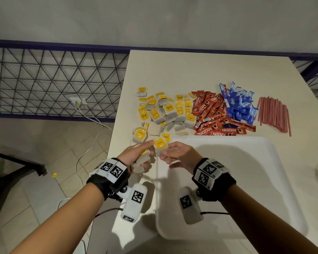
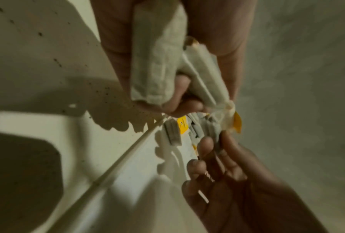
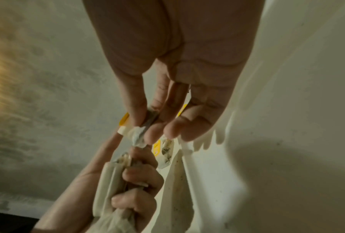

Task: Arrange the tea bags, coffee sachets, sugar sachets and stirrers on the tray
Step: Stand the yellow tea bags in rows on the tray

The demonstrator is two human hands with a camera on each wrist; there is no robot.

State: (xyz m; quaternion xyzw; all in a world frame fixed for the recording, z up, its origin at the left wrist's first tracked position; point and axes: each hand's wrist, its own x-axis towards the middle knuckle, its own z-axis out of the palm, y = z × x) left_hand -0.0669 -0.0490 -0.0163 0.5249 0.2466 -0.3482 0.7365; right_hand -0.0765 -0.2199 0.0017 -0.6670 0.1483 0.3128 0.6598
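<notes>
Left hand (image 1: 136,154) curled round a bunch of tea bags (image 1: 141,162); right hand (image 1: 180,154) pinches one yellow-tagged tea bag (image 1: 161,144) by thumb and fingertips, over the white tray's (image 1: 246,180) near-left corner. Loose tea bag pile (image 1: 165,110) behind on table (image 1: 173,70).

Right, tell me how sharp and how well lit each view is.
Head view: sharp and bright, hard shadows of the arms across the tray, wide-angle bending at the edges. Left wrist view: dim, motion-blurred, tea bags soft. Right wrist view: dim, blurred toward the edges, warm glare at far left.
</notes>
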